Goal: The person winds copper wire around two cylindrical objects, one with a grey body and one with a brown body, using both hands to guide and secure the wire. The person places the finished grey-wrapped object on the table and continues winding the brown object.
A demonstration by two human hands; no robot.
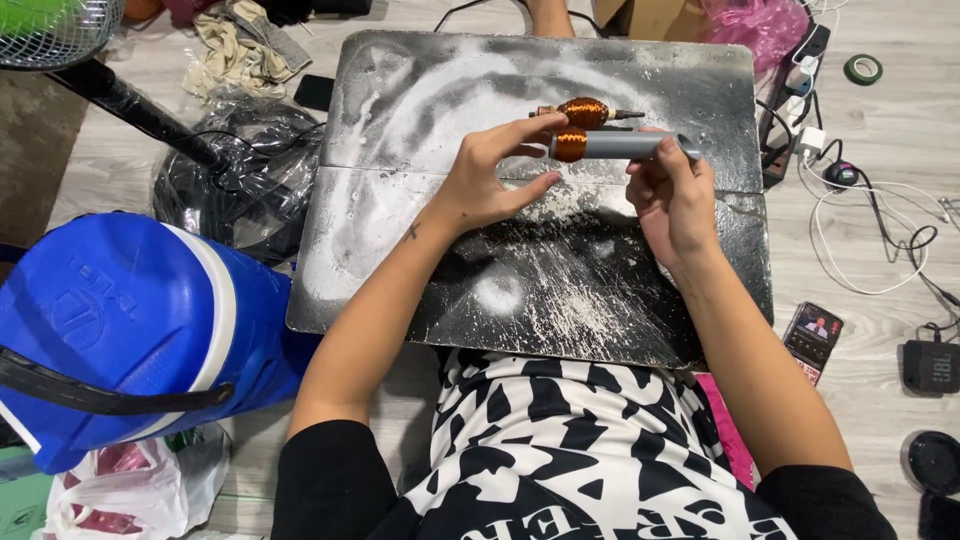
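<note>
Above the dusty black board, the right hand grips the grey tube (keep it level, I think) while the left hand pinches its copper coil.

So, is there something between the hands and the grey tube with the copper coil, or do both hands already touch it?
Nothing visible stands between them. The left hand pinches the copper coil end of the grey tube, and the right hand grips its other end. A second copper coil lies just behind, on the dusty board.

Pale wood floor strewn with cables, a blue cooler beside a dusty black board
</note>
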